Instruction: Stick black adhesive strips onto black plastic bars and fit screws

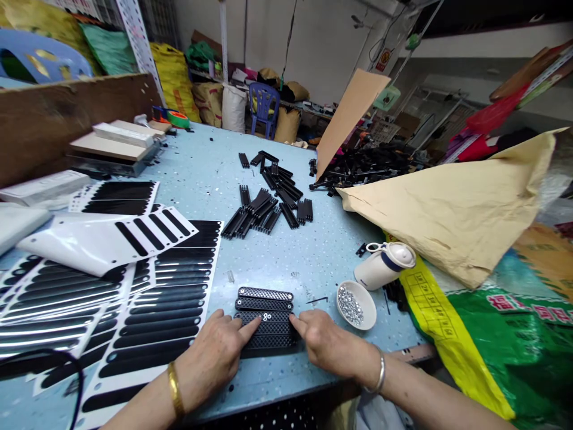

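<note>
A row of black textured strips (268,328) lies side by side at the table's near edge, with silver rings at the ends of the far ones. Several loose small silver rings (267,317) rest on the middle of the row. My left hand (217,343) lays its stretched index finger on the row just left of those rings; its other fingers are curled. At the row's right end, my right hand (324,340) touches a strip with its index fingertip, the rest folded and partly hidden. A white bowl (367,310) of small silver pieces stands to the right.
Black-and-white sheets (165,298) of strip shapes cover the left side. Black ribbed pieces (257,212) lie piled farther back. A white bottle (382,266) lies tilted behind the bowl. Brown paper (447,209) and a green-yellow sack (505,328) occupy the right.
</note>
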The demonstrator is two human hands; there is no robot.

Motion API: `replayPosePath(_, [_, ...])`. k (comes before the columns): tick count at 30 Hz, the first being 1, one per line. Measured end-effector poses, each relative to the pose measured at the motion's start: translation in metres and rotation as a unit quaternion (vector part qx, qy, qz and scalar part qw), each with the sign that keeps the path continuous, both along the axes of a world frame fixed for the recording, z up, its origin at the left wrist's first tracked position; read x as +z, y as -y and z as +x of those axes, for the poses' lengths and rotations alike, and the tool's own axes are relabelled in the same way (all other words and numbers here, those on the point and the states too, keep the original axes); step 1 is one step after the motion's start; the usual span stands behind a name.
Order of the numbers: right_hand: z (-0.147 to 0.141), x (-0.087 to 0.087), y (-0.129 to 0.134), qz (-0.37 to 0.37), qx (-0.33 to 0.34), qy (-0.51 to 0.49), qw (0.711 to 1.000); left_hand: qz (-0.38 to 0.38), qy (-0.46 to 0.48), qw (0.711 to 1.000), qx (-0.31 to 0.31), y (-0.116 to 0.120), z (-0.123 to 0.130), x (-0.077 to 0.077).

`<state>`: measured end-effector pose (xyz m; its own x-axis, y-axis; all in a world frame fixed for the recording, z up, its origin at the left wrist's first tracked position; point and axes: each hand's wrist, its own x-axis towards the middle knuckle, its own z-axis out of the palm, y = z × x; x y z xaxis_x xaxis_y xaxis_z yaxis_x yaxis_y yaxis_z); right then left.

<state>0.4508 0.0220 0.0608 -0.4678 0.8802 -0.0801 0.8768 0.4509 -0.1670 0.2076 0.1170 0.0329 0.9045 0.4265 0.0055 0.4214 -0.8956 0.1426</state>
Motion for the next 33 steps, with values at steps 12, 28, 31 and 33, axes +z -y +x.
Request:
replayPosePath(12, [-0.001, -0.010, 0.004, 0.006, -0.015, -0.013, 1.000, -0.020, -0.001, 1.000, -0.001, -0.002, 0.000, 0.007])
replayPosePath(28, [-0.006, -0.013, 0.008, 0.030, -0.008, 0.015, 0.999, 0.030, 0.085, 0.996, 0.021, -0.012, -0.044, -0.009])
replayPosePath(31, [-0.007, -0.013, 0.009, 0.036, -0.011, 0.016, 0.999, 0.029, 0.086, 0.996, 0.018, -0.011, -0.044, -0.010])
replayPosePath(33, [-0.007, -0.013, 0.009, 0.039, -0.010, 0.020, 0.999, 0.022, 0.080, 0.996, 0.015, -0.012, -0.042, -0.010])
